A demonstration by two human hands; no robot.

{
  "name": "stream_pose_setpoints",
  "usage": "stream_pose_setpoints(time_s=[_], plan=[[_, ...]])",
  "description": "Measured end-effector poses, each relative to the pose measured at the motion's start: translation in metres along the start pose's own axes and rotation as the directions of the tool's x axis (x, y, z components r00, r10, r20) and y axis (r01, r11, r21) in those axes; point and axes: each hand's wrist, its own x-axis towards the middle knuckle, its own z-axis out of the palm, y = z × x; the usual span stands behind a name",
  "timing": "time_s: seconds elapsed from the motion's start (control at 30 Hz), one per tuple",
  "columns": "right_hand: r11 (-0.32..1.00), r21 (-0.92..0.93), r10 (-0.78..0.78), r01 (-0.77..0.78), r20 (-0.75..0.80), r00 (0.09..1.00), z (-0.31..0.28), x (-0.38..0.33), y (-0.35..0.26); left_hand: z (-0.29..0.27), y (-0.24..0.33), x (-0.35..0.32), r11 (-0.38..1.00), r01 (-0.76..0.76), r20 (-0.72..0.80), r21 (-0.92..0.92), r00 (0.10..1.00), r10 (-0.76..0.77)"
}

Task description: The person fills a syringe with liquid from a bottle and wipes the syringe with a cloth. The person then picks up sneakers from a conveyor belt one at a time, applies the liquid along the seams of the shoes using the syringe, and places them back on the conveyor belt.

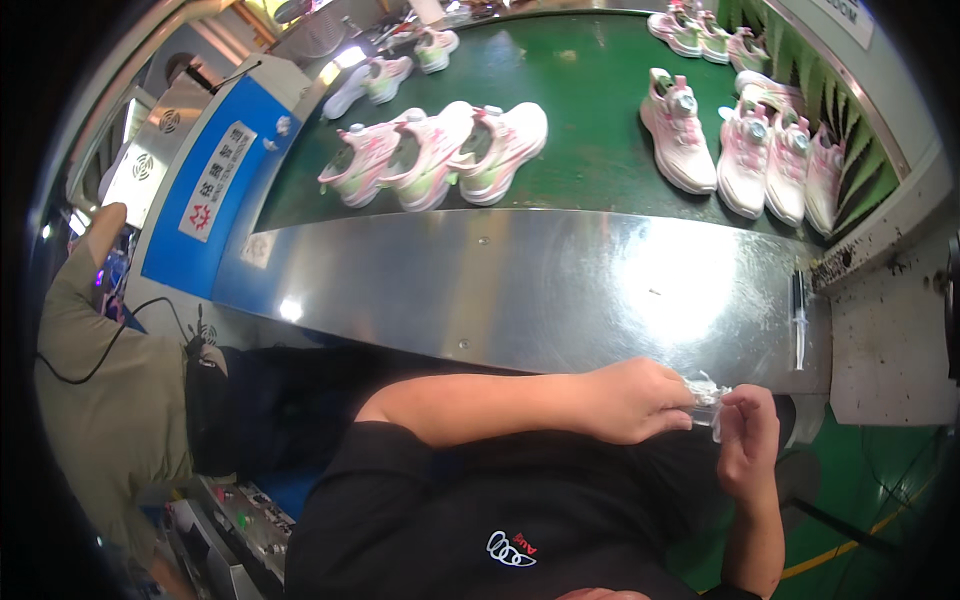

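Close in front of my body, both hands meet around a small clear, crinkled plastic item point(706, 402) with white bits at its top. Its exact kind is not plain, as my fingers cover part of it. My left hand point(632, 402) reaches across from the left, fingers curled and pinching its left side. On its other side, my right hand point(748, 440) comes up from below with thumb and fingers closed at its edge. The steel ledge point(540, 300) lies just beyond my hands.
Pink-and-white sneakers point(425, 155) stand in groups on the green belt point(590, 130), with more sneakers point(745, 160) to the right. A slim black-and-pale tool point(799, 320) rests at the ledge's right end. At left, another person point(110, 400) stands near a blue machine panel point(190, 200).
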Motion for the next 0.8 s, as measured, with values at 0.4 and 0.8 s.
stream_pose_setpoints(time_s=[0.4, 0.8], plan=[[0.999, 0.028, 0.041, -0.039, -0.072, 0.997, 0.005, 0.008, 0.003, -0.008, 0.001, -0.001, 0.974, -0.046, -0.034, 0.22, 0.998, 0.055], [0.936, 0.311, 0.237, -0.166, -0.206, 0.949, -0.001, 0.022, 0.021, -0.012, -0.006, 0.04, 0.862, -0.22, -0.113, 0.457, 0.947, 0.301]])
